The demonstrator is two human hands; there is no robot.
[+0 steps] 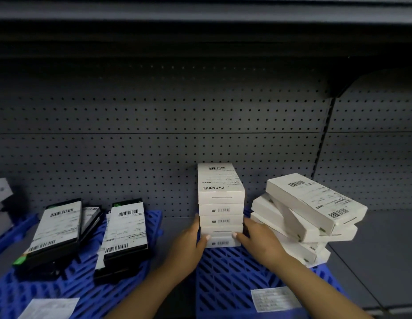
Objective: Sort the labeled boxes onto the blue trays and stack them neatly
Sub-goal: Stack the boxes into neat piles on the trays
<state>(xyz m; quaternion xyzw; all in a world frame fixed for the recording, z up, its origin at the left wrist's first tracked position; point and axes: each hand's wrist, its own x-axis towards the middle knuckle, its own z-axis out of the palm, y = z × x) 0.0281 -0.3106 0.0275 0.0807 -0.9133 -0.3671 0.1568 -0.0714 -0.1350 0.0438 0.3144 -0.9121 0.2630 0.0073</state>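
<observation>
I've got my left hand [191, 240] and right hand [257, 238] clasping the upright white stack [221, 206] from both sides, directly ahead

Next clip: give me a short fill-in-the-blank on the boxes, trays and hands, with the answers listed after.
1. The left hand and right hand hold the upright stack of white boxes from ____ sides.
2. The boxes on the left tray are ____ in colour.
3. The pile of white boxes beside the right hand looks ____, not squared up.
4. The right tray is ____ in colour.

Answers: both; black; crooked; blue
</observation>
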